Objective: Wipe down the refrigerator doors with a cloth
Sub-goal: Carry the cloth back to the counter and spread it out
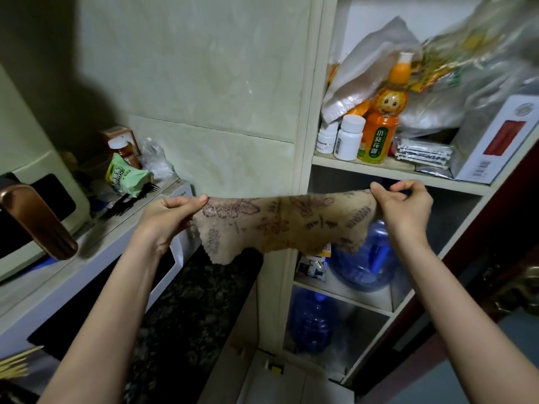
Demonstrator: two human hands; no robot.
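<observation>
Stretching a patterned tan cloth (284, 221) taut between them, the left hand (172, 217) and right hand (404, 207) each pinch one upper corner before the shelf unit (390, 170)

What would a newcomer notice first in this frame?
The patterned cloth stretched mid-frame between the left hand and right hand, each pinching a top corner. Behind it, right, an orange bottle stands on a cluttered shelf; blue water jugs sit below.

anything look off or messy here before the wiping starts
The cloth, stretched between the left hand and right hand, looks stained and faded. Plastic bags are crammed untidily on the top shelf.
</observation>
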